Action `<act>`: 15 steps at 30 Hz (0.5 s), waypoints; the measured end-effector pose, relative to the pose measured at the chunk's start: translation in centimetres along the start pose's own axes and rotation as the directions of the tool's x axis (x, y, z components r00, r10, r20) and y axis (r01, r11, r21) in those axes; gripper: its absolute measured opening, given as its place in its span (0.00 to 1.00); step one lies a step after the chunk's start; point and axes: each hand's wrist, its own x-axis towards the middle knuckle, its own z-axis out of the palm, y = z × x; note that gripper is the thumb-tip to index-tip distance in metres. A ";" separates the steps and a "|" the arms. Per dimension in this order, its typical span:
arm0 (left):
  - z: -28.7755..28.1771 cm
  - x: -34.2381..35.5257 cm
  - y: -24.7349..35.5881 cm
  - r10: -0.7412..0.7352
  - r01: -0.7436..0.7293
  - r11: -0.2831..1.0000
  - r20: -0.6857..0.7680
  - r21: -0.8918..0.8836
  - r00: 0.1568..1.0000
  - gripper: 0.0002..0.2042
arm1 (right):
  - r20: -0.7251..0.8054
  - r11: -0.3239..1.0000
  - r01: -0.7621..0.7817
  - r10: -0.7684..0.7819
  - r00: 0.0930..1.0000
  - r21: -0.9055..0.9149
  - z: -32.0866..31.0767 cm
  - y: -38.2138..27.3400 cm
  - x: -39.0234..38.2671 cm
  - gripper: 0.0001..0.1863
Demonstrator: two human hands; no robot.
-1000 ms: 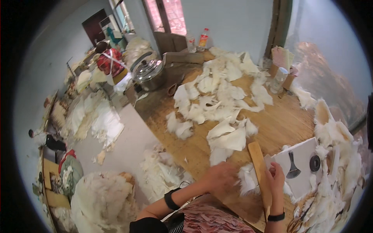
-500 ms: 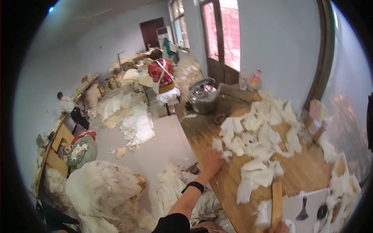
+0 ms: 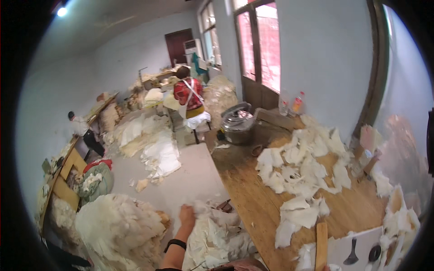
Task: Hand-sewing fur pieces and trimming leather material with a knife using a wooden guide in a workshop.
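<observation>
My left hand, with a dark band on its wrist, hangs over the floor to the left of the wooden table. Its fingers are curled, and faint white fluff blurs beside them; what they hold, if anything, I cannot make out. Just below lies a heap of cream fleece scraps. Only a sliver of my right hand shows at the lower edge, by the foot of an upright wooden slat; its fingers are hidden. Torn fleece pieces are spread over the table.
A big fluffy white bundle stands at the left. Beyond the table's far end are a metal pot and plastic bottles. A person in red sits on a stool; another person stands by the left-hand bench. White sheets cover the floor's middle.
My left hand has left the table edge and moved left and down over the floor heap. The small white scraps beside it are gone from the tabletop. My right hand has sunk mostly out of view.
</observation>
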 end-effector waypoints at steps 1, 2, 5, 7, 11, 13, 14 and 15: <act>0.4 -0.5 -2.6 -0.211 0.118 0.936 0.261 0.333 0.942 0.21 | -0.038 0.998 0.056 -0.055 0.998 0.025 0.8 0.5 0.3 0.35; 0.3 0.3 -0.2 -0.250 0.125 0.906 0.274 0.405 0.929 0.24 | -0.081 0.998 0.054 -0.052 0.995 0.026 2.3 1.4 0.4 0.35; -5.5 3.4 5.2 -0.260 0.151 0.934 0.325 0.325 0.909 0.34 | -0.028 0.986 -0.098 0.102 0.994 0.136 4.9 2.3 1.2 0.42; -4.6 6.3 7.4 -0.016 0.002 0.997 0.190 0.075 0.982 0.34 | -0.118 0.987 -0.053 0.071 0.990 0.154 4.7 0.9 2.0 0.41; -2.3 11.8 20.5 0.293 -0.147 0.815 0.179 -0.560 0.939 0.26 | -0.158 0.988 -0.057 0.080 0.984 0.147 4.0 0.3 1.6 0.39; -2.6 11.8 28.4 0.445 -0.216 0.750 0.235 -0.625 0.864 0.24 | -0.156 0.987 -0.075 0.097 0.983 0.140 3.6 0.1 1.3 0.39; -3.0 11.5 31.1 0.584 -0.339 0.653 0.165 -0.677 0.795 0.24 | -0.157 0.987 -0.062 0.085 0.984 0.148 3.3 0.0 1.2 0.39; -2.6 11.0 33.6 0.707 -0.445 0.527 0.084 -0.724 0.702 0.24 | -0.152 0.987 -0.079 0.100 0.983 0.141 3.1 0.0 1.1 0.39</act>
